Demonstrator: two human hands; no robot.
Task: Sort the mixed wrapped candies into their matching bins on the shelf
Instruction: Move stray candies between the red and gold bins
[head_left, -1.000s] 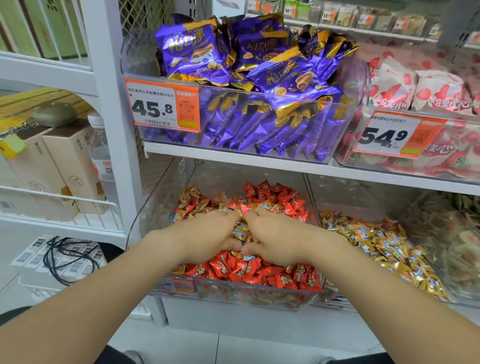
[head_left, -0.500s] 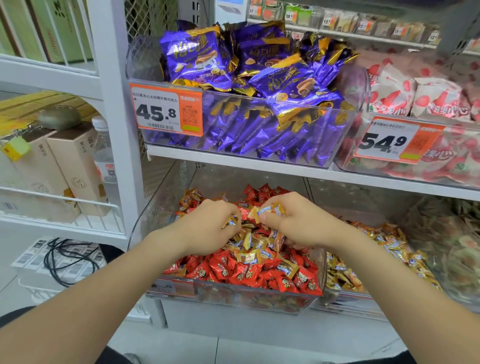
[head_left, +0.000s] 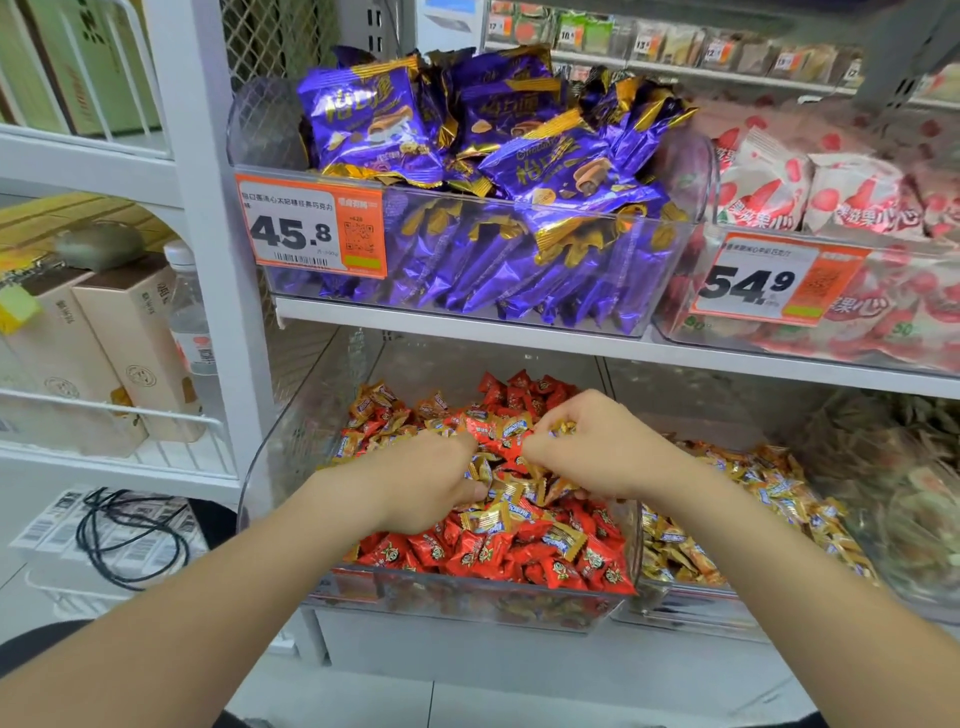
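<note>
Now the left hand (head_left: 421, 483) and right hand (head_left: 597, 452), curled in the mixed bin (head_left: 467, 597) on the shelf (head_left: 467, 644), pinch gold candies (head_left: 498, 514) among red candies (head_left: 467, 556). Shake off red ones before moving to the gold bin (head_left: 753, 499) alongside.

Clear, smooth hard plastic in the lower bin (head_left: 283, 467). Glossy, crinkled film wrappers on the red candies (head_left: 467, 556) and gold candies (head_left: 779, 493), the latter metallic in sheen. Shiny foil-like film on the purple snack bags (head_left: 363, 119). Matt paper price label (head_left: 291, 234). Smooth white-painted metal shelf post (head_left: 208, 208). Matt cardboard boxes (head_left: 130, 338).
</note>
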